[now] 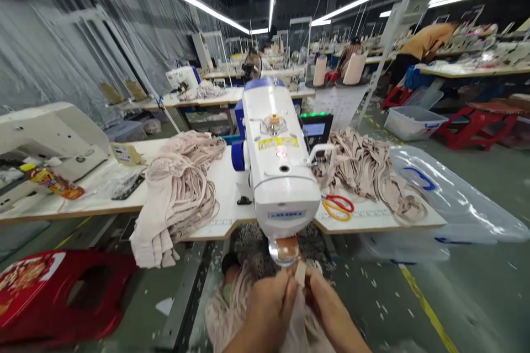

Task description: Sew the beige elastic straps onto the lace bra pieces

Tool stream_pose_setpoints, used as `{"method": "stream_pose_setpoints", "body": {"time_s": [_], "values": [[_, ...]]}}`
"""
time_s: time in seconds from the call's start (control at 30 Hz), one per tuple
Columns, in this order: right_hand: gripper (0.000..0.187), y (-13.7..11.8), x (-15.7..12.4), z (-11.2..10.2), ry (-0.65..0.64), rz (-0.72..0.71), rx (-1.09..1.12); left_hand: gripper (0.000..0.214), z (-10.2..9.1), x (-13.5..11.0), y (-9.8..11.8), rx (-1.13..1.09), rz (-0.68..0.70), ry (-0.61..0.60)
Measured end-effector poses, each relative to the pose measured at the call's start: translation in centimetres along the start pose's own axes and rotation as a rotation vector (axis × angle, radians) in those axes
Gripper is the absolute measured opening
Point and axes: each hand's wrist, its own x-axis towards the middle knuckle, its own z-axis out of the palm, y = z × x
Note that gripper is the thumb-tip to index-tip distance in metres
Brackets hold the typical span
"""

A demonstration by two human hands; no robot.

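A white sewing machine (281, 176) with blue trim stands right in front of me. Just below its front end, my left hand (271, 300) pinches a piece of beige fabric (301, 274) between thumb and fingers. From the other side my right hand (325, 298) grips the same fabric, close to the left hand. More of the beige cloth (232, 309) hangs down beneath both hands, over my lap. The machine's needle area is hidden from this angle, so I cannot tell whether the fabric touches it.
Beige garment pieces (178, 193) drape over the table's left edge; another heap (364, 171) lies at right. Scissors with red and yellow handles (338, 207) rest by the machine. A red stool (62, 292) stands lower left, clear plastic bins (451, 193) at right. A person (428, 41) bends over far right.
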Motion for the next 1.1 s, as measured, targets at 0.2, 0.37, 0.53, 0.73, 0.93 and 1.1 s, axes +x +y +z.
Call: {"method": "stream_pose_setpoints", "body": {"time_s": [0.2, 0.37, 0.53, 0.73, 0.93, 1.1], "values": [[0.030, -1.6, 2.8, -1.8, -0.065, 0.459, 0.284, 0.052, -1.5, -0.2, 4.3, -0.263, -0.143, 0.131], [0.022, -1.4, 6.6, -2.9, -0.049, 0.417, 0.191, 0.038, -2.7, -0.3, 2.7, 0.146, 0.011, 0.239], [0.010, -0.4, 9.8, -3.1, -0.177, 0.312, 0.071, 0.040, -3.4, 0.5, 2.0, 0.439, 0.096, 0.237], [0.011, 0.7, 11.2, -2.8, -0.251, 0.172, -0.157, 0.044, -3.9, 0.8, 2.1, 0.541, 0.104, 0.241], [0.014, 1.5, 11.3, -2.5, -0.262, 0.138, -0.219, 0.043, -4.0, 0.8, 1.9, 0.565, 0.182, 0.229], [0.017, 1.5, 11.4, -2.5, -0.267, 0.127, -0.235, 0.042, -4.0, 0.9, 2.1, 0.666, 0.281, 0.289]]}}
